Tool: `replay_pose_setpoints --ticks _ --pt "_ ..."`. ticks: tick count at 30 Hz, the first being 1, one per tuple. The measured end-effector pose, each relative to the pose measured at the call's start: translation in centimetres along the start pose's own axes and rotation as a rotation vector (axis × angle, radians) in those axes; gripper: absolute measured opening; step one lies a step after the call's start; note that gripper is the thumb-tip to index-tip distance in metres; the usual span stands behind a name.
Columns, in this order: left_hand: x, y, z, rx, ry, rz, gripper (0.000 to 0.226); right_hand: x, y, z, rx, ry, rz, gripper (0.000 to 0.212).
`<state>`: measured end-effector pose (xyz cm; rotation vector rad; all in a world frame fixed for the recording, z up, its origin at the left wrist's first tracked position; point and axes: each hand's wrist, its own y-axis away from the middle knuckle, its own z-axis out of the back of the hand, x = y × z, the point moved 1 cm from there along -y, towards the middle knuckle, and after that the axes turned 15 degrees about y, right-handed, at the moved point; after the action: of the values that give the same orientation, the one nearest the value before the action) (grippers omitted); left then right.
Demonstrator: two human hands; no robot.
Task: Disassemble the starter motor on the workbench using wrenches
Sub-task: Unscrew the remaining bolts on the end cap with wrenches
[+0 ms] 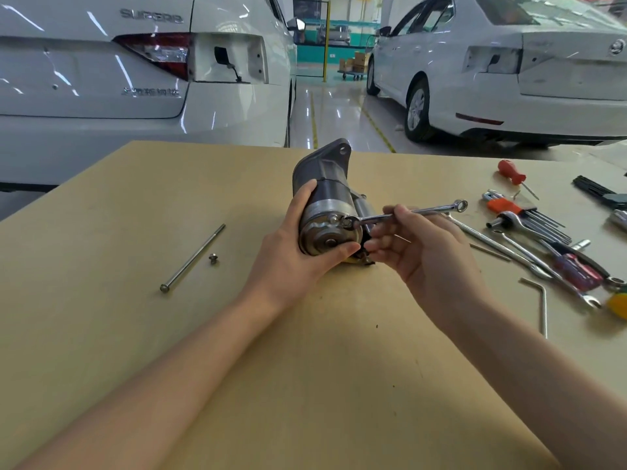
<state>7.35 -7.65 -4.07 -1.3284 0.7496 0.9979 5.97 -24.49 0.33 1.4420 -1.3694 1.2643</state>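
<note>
left hand (298, 252) grips starter motor (325, 212); right hand (420, 252) holds wrench (407, 213).

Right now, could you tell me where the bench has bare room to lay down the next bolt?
Bare board lies between the long bolt and the left hand, and along the near edge of the workbench between the forearms. The right side is crowded with wrenches and hex keys.

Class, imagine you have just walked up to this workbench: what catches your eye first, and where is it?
At the bench's centre, the left hand grips the starter motor while the right hand holds a wrench on a bolt at its end cap. A long bolt lies to the left, and two white cars stand behind.
</note>
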Motion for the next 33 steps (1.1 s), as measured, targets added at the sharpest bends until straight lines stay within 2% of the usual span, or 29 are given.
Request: replay_pose_setpoints --ticks 7,11,13,15,21,24,27,33 --pt "-0.2 0.0 0.1 0.014 0.008 -0.003 0.094 0.1 0.1 0.0 0.008 -0.032 0.015 0.015" --pt "-0.2 0.0 0.1 0.014 0.005 0.001 0.093 0.3 0.1 0.0 -0.002 0.081 0.061 0.013" --pt "-0.2 0.1 0.1 0.01 0.016 0.01 0.093 1.1 -0.2 -0.1 -0.004 0.257 0.139 0.012" --pt "-0.2 0.1 0.1 0.003 0.023 0.013 0.091 2.3 -0.7 -0.6 0.006 0.533 0.25 0.012" --pt "-0.4 0.1 0.0 -0.014 -0.004 0.021 0.09 4.8 -2.4 -3.5 0.122 1.241 0.566 0.011" --pt "-0.4 0.1 0.0 0.005 -0.016 0.036 0.079 4.9 -2.7 -5.1 0.183 1.522 0.698 0.014" --pt "-0.4 0.1 0.1 0.007 -0.021 0.05 0.062 4.9 -2.8 -6.0 0.28 1.677 0.716 0.018" --pt "-0.4 0.1 0.0 0.004 -0.01 0.044 0.062 5.1 -3.1 -6.1 0.296 1.654 0.684 0.016"
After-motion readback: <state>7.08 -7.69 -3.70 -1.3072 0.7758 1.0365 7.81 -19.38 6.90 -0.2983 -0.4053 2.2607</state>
